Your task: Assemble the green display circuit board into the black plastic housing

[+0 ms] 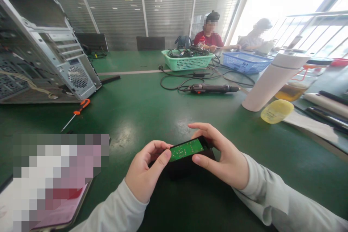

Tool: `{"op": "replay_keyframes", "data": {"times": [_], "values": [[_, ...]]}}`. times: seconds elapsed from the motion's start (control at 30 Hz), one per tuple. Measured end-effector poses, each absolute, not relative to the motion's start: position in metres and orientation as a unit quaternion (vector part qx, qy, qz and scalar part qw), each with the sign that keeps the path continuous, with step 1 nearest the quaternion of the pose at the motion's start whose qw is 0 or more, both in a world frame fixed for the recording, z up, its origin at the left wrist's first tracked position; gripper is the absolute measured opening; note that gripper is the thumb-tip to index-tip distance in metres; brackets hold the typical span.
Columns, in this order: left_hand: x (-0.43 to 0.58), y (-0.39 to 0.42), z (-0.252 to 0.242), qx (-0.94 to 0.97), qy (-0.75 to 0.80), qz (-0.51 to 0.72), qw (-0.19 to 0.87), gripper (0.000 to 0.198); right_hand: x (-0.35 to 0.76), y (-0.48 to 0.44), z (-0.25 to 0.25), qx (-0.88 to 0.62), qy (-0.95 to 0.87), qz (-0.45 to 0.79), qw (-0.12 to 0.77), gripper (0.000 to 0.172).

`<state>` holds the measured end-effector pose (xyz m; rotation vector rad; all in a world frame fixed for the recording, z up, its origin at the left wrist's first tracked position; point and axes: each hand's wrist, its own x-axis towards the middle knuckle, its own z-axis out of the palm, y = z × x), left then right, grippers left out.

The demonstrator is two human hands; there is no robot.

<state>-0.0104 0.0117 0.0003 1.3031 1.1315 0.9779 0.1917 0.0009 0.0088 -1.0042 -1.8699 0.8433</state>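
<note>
Low in the middle of the view, a small black case (pixel 181 169) has a green circuit board (pixel 187 150) lying along its top. Many solder points show on the board. My left hand (pixel 145 169) grips the left end, its thumb over the board's corner and its fingers curled behind. At the other end, my right hand (pixel 227 161) holds the case between thumb and fingers, with the index finger stretched out above. The underside of the case is in shadow, and the fingertips behind it are partly hidden.
Left stand an open computer chassis (pixel 59 54), an orange screwdriver (pixel 81 107) and a tablet-like device (pixel 62 221). Ahead lie a corded electric screwdriver (pixel 212 88), a green basket (pixel 187 63) of cables and a blue basket (pixel 244 63). A pale bottle (pixel 268 83) stands right. Two people sit beyond.
</note>
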Motion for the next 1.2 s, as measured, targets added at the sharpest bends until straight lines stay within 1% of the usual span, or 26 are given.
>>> {"op": "replay_keyframes", "data": {"times": [0.13,0.3,0.37,0.47,0.53,0.63,0.7,0.8,0.87,1.03,1.13,1.2], "values": [[-0.008,0.007,0.002,0.524,0.479,0.436,0.553,0.019,0.191,0.001,0.01,-0.401,-0.724,0.38,0.413,0.052],[-0.005,0.004,0.003,0.508,0.478,0.45,0.558,0.022,0.192,0.002,0.01,-0.413,-0.7,0.428,0.395,0.059],[-0.004,0.004,0.003,0.503,0.481,0.463,0.548,0.023,0.192,0.001,0.011,-0.414,-0.692,0.451,0.382,0.057],[-0.003,0.004,0.005,0.496,0.501,0.47,0.531,0.021,0.192,0.001,0.013,-0.419,-0.689,0.462,0.37,0.049],[-0.004,0.004,0.006,0.498,0.513,0.457,0.53,0.018,0.192,0.001,0.014,-0.431,-0.691,0.45,0.366,0.046],[-0.008,0.005,0.004,0.548,0.511,0.406,0.522,0.028,0.191,0.0,0.016,-0.438,-0.692,0.439,0.369,0.043],[-0.011,0.005,0.001,0.605,0.504,0.361,0.499,0.032,0.191,-0.001,0.016,-0.435,-0.691,0.441,0.372,0.042],[-0.013,0.006,-0.002,0.665,0.497,0.331,0.449,0.029,0.19,-0.002,0.016,-0.43,-0.69,0.45,0.369,0.042],[-0.012,0.006,-0.003,0.668,0.492,0.334,0.447,0.029,0.191,-0.002,0.016,-0.428,-0.69,0.457,0.364,0.044],[-0.011,0.006,-0.001,0.603,0.493,0.391,0.491,0.031,0.192,-0.002,0.016,-0.397,-0.66,0.524,0.364,0.064],[-0.017,0.008,-0.009,0.538,0.529,0.446,0.482,0.025,0.193,0.0,0.015,-0.377,-0.655,0.543,0.365,0.063],[-0.023,0.009,-0.016,0.502,0.529,0.456,0.51,0.022,0.194,0.002,0.014,-0.381,-0.657,0.537,0.367,0.059]]}}
